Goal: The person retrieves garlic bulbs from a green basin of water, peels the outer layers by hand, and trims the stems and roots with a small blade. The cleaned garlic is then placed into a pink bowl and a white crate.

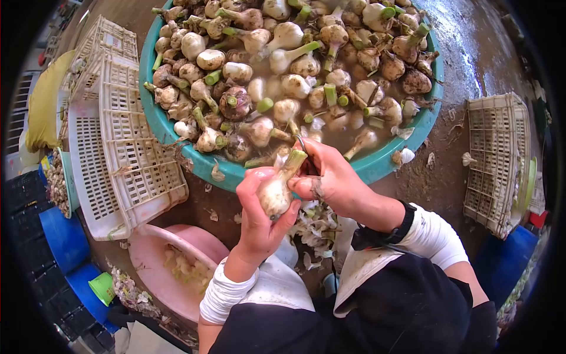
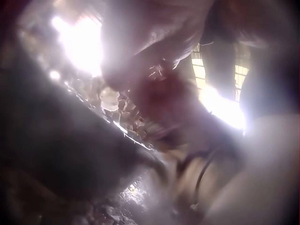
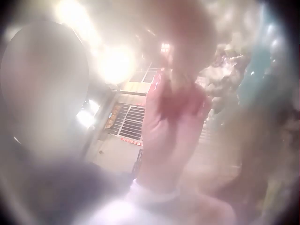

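In the head view, my left hand (image 1: 257, 219) grips a pale garlic bulb (image 1: 275, 197), fingers and thumb round its sides. Its cut green stem (image 1: 293, 161) points up and away from me. My right hand (image 1: 337, 182) is close against the stem, its thumb beside the bulb. Between its curled fingers it holds a small tool with a thin curved metal edge (image 1: 300, 143); the rest of this tool is hidden in the hand. Just beyond both hands is a large teal tub (image 1: 203, 167) heaped with muddy garlic bulbs (image 1: 237, 72) in brown water. Both wrist views are blurred and glaring.
White plastic crates (image 1: 138, 147) stand at the left, and another crate (image 1: 495, 165) at the right. A pink basin (image 1: 147, 259) sits at lower left near blue tubs (image 1: 63, 236). Garlic peelings (image 1: 315, 230) lie below my hands, over wet brown ground (image 1: 433, 159).
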Demonstrator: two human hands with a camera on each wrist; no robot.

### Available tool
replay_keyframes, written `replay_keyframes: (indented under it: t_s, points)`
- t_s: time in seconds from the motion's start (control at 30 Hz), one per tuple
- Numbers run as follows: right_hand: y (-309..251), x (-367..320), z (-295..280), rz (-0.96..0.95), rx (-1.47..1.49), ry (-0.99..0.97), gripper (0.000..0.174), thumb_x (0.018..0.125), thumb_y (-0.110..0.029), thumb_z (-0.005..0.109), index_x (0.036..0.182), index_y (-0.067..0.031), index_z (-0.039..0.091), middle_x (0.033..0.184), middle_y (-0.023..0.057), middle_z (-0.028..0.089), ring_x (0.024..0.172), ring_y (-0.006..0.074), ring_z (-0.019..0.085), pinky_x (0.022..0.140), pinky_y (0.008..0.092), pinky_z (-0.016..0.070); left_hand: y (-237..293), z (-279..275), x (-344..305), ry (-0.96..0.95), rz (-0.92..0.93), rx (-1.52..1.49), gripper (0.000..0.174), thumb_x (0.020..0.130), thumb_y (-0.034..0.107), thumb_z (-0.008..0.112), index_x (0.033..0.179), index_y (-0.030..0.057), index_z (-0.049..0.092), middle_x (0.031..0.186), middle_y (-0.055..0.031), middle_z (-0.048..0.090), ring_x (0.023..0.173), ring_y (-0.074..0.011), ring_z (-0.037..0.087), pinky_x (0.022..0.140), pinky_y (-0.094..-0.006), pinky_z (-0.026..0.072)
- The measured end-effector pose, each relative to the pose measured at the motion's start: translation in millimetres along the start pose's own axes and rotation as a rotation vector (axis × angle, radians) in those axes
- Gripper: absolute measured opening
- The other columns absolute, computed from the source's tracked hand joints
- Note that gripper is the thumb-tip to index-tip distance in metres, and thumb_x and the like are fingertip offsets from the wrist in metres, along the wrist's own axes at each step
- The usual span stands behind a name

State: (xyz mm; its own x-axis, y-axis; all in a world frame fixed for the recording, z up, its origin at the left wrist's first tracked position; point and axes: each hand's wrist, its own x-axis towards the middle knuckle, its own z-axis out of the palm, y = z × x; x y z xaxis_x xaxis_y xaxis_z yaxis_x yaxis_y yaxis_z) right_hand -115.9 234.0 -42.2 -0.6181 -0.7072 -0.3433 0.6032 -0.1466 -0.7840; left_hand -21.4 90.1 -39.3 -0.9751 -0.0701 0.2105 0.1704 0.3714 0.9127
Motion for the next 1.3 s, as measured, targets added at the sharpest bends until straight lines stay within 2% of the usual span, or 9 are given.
replay_keyframes:
  t_s: [0.13, 0.2, 0.3, 0.53, 0.7, 0.73, 0.77, 0.9, 1.3]
  points:
    - [-12, 0, 11, 0.079, 0.010, 0.075, 0.034, 0.070, -0.012, 0.070, 0.097, -0.0027, 0.051, 0.084, 0.0006, 0.056, 0.074, 0.0068, 0.053, 0.062, 0.0257, 0.0444, 3, -1, 4, 0.082, 0.124, 0.129, 0.046, 0.086, 0.015, 0.064, 0.121, 0.0059, 0.035, 0.108, -0.0130, 0.049, 0.089, -0.0220, 0.052, 0.076, -0.0345, 0.0454]
    - [-9, -5, 9, -0.218, -0.633, 0.051, 0.032, 0.067, -0.010, 0.069, 0.093, -0.0014, 0.051, 0.080, 0.0105, 0.058, 0.069, 0.0174, 0.056, 0.061, 0.0324, 0.0448, 10, -8, -1, 0.126, -0.617, -0.825, 0.035, 0.093, 0.033, 0.053, 0.116, 0.0099, 0.040, 0.099, -0.0089, 0.053, 0.070, -0.0153, 0.052, 0.054, -0.0250, 0.0416]
    - [-7, -6, 14, -0.559, -0.814, 0.027, 0.034, 0.064, -0.007, 0.071, 0.091, -0.0020, 0.052, 0.072, 0.0149, 0.055, 0.063, 0.0361, 0.053, 0.059, 0.0406, 0.0440, -3, -14, -2, -0.008, -0.985, -1.314, 0.038, 0.095, 0.046, 0.043, 0.112, 0.0127, 0.042, 0.093, -0.0037, 0.054, 0.060, -0.0081, 0.048, 0.042, -0.0196, 0.0303]
    - [-11, -8, -7, -0.254, -0.644, -0.350, 0.021, 0.070, 0.002, 0.062, 0.090, -0.0002, 0.056, 0.062, 0.0088, 0.048, 0.056, 0.0239, 0.044, 0.056, 0.0338, 0.0413, 4, -6, 0, 0.104, -0.769, -0.860, 0.031, 0.085, 0.025, 0.064, 0.106, 0.0104, 0.046, 0.094, -0.0008, 0.051, 0.077, -0.0075, 0.051, 0.058, -0.0205, 0.0416]
    - [-48, -13, -37, -0.023, -0.171, 0.374, 0.007, 0.075, -0.001, 0.064, 0.079, -0.0048, 0.061, 0.066, 0.0017, 0.057, 0.064, 0.0113, 0.058, 0.058, 0.0272, 0.0462, -3, -17, -9, -0.157, -0.658, -0.702, 0.033, 0.076, 0.021, 0.071, 0.098, 0.0067, 0.051, 0.098, -0.0027, 0.053, 0.088, -0.0089, 0.051, 0.078, -0.0249, 0.0433]
    - [-43, -3, -40, -0.331, -0.679, -0.045, 0.010, 0.076, -0.007, 0.068, 0.082, -0.0046, 0.061, 0.067, 0.0023, 0.059, 0.061, 0.0106, 0.059, 0.054, 0.0291, 0.0458, -5, -18, -10, -0.110, -0.709, -0.696, 0.056, 0.072, 0.044, 0.076, 0.101, 0.0023, 0.051, 0.098, -0.0079, 0.057, 0.081, -0.0129, 0.058, 0.072, -0.0268, 0.0467]
    - [-43, -20, -37, 0.023, -0.920, -0.280, 0.024, 0.074, -0.019, 0.076, 0.087, -0.0059, 0.060, 0.070, 0.0039, 0.063, 0.060, 0.0184, 0.063, 0.053, 0.0332, 0.0475, -4, -18, -9, -0.116, -0.708, -0.693, 0.056, 0.072, 0.044, 0.076, 0.101, 0.0023, 0.051, 0.098, -0.0079, 0.057, 0.081, -0.0129, 0.058, 0.072, -0.0268, 0.0467]
    - [-14, -25, -4, -0.436, -1.075, 0.005, 0.039, 0.071, -0.035, 0.078, 0.089, -0.0070, 0.058, 0.067, 0.0070, 0.064, 0.064, 0.0301, 0.065, 0.055, 0.0392, 0.0493, 1, -6, -9, -0.004, -0.741, -0.804, 0.048, 0.083, 0.043, 0.070, 0.100, -0.0009, 0.059, 0.086, -0.0002, 0.058, 0.075, -0.0051, 0.052, 0.069, -0.0178, 0.0419]
    - [-26, -28, -2, -0.298, -1.393, -0.177, 0.019, 0.068, -0.021, 0.073, 0.072, -0.0077, 0.061, 0.060, 0.0105, 0.062, 0.057, 0.0296, 0.064, 0.052, 0.0393, 0.0494, 7, -8, -4, -0.119, -0.910, -0.906, 0.051, 0.081, 0.040, 0.058, 0.114, 0.0058, 0.039, 0.100, -0.0095, 0.054, 0.090, -0.0175, 0.057, 0.074, -0.0329, 0.0487]
